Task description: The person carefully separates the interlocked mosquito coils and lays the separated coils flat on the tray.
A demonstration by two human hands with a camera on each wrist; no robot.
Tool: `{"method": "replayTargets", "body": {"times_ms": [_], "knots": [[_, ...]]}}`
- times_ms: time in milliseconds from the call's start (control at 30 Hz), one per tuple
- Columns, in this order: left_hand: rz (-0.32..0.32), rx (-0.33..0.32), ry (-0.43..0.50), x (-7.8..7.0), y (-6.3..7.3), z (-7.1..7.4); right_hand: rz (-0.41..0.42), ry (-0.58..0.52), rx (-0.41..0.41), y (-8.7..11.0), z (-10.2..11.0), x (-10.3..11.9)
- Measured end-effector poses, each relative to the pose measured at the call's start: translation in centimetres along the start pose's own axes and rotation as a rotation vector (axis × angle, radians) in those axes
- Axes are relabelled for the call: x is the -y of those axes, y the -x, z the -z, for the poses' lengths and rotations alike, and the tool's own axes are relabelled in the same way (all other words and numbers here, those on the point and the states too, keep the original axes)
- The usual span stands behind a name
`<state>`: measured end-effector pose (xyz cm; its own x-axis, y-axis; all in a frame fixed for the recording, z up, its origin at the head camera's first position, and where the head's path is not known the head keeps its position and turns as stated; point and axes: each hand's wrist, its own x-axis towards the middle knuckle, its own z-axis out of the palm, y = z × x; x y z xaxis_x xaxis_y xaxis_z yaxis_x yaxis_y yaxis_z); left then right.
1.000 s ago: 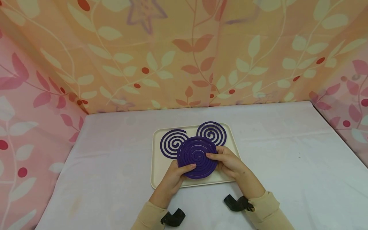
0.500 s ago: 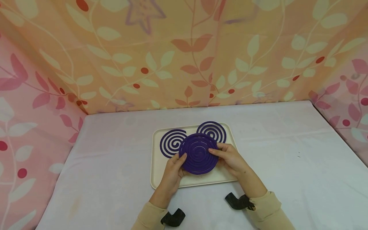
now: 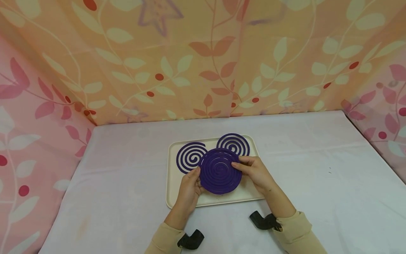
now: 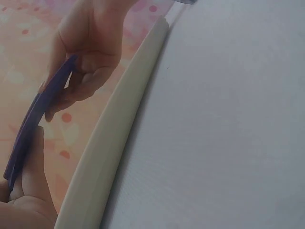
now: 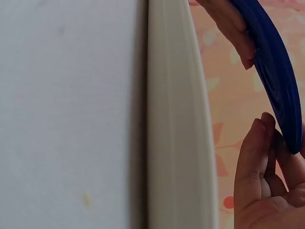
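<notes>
Both hands hold a purple mosquito coil (image 3: 220, 172), a round disc of tightly nested spirals, raised over the cream tray (image 3: 178, 192). My left hand (image 3: 188, 192) pinches its left edge, the thumb near the rim. My right hand (image 3: 258, 174) grips the right edge, thumb on the face and fingers behind. Seen edge-on in the left wrist view, the disc (image 4: 34, 119) is thin; the right wrist view shows the coil (image 5: 276, 71) tilted above the tray's side (image 5: 177, 119). Two loose single purple spirals, a left coil (image 3: 194, 159) and a right coil (image 3: 233, 148), lie on the tray, partly covered.
A white cloth (image 3: 127, 169) covers the table beneath the tray. Patterned orange curtain (image 3: 209, 63) hangs behind, with pink curtains at both sides. Black angled pieces (image 3: 191, 240) sit at the wrists, by the beige sleeves.
My left thumb has slid from the disc's face out to its left edge. The disc has moved slightly right and up, and my right hand has shifted a little with it.
</notes>
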<state>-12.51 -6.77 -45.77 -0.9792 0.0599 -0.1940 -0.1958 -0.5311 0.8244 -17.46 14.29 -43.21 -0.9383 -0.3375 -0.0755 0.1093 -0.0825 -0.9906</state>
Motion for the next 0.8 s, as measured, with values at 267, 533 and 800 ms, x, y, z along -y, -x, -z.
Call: {"method": "replayTargets", "body": {"times_ms": [267,533,800], "knots": [[0.02,-0.038,0.024,-0.07,-0.06,0.08,0.057,0.059,0.011,-0.02,-0.15,0.08],[0.038,0.006,0.031,-0.01,-0.15,0.16,0.13,0.122,-0.009,0.02,-0.03,0.02],[-0.003,0.014,-0.033,0.29,-0.26,0.04,0.051,0.126,-0.216,-0.14,0.01,0.47]]}}
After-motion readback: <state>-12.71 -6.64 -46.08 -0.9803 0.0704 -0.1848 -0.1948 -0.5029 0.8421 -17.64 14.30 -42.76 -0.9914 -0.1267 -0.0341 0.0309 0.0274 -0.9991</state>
